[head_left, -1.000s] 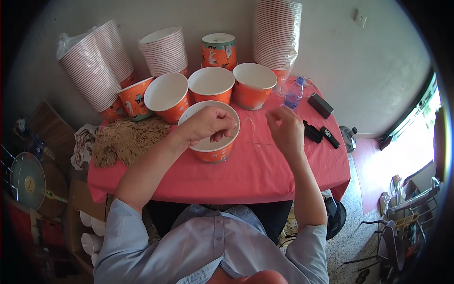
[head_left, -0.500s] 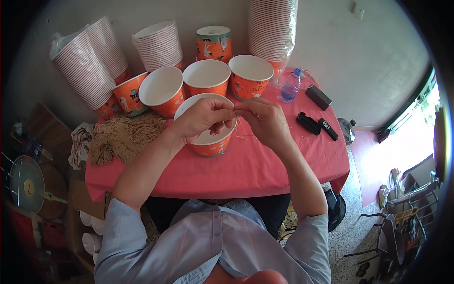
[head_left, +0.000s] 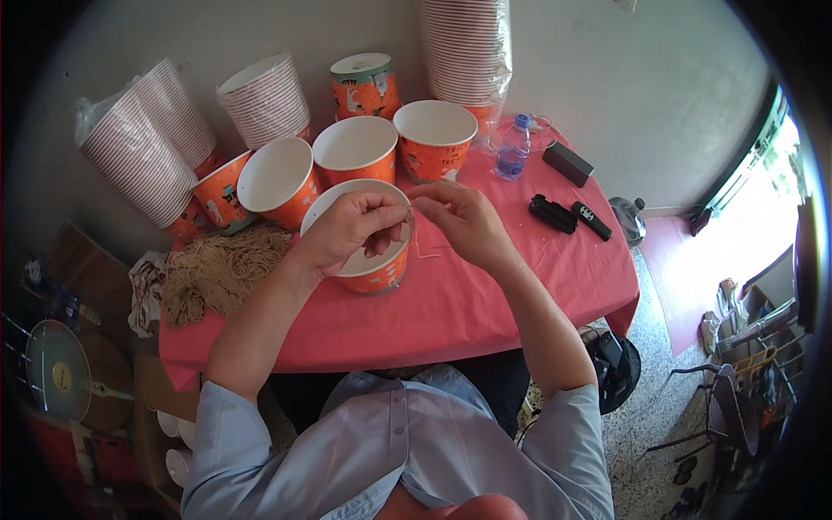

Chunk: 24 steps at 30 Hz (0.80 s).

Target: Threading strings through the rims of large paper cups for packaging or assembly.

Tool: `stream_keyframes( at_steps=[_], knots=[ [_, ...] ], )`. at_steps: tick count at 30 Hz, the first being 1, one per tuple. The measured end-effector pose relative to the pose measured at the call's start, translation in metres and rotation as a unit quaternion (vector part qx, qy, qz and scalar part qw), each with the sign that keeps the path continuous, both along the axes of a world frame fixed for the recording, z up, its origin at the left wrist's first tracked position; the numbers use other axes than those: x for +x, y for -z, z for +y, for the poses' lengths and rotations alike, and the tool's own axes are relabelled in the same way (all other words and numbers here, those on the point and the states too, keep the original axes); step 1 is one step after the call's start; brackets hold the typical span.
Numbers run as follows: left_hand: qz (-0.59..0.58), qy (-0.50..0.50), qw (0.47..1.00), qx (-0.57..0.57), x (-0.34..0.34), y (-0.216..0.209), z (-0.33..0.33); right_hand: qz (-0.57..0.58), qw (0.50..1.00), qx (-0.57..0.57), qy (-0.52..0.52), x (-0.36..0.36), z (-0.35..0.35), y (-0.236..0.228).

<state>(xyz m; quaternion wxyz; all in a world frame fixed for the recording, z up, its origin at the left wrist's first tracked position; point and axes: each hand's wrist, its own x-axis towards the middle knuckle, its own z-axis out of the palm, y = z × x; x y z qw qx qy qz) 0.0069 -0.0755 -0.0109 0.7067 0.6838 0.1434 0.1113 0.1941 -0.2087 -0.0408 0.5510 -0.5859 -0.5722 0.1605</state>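
Observation:
My left hand (head_left: 351, 227) is closed in a pinch on a thin beige string (head_left: 419, 245), whose loose end hangs down between my hands. Facing it, my right hand (head_left: 466, 224) also pinches at the string, its fingertips just a little apart from the left ones. Exactly where each fingertip grips the strand is too small to see. Both hands hover over the right part of an orange paper bucket (head_left: 368, 282) with a white inside, and hide some of its opening. A loose heap of beige string (head_left: 221, 270) lies left of my left forearm.
More open orange buckets (head_left: 355, 143) stand behind, with wrapped bucket stacks (head_left: 139, 156) by the wall. To the right are a water bottle (head_left: 513, 149), a dark box (head_left: 568, 164) and two black handheld items (head_left: 553, 213). Everything stands on a pink-covered table (head_left: 485, 312).
The view has shifted, so the table's things appear farther left. My fingertips, touching before, have drawn slightly apart, and the string now hangs more plainly between them.

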Motion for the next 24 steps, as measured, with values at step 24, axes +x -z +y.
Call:
stream_keyframes(
  at_steps=[24],
  knots=[
    [0.058, -0.080, 0.991, 0.090, 0.001, -0.005, -0.011, -0.062, 0.984, 0.105, 0.133, -0.034, -0.019, 0.020]
  ],
)
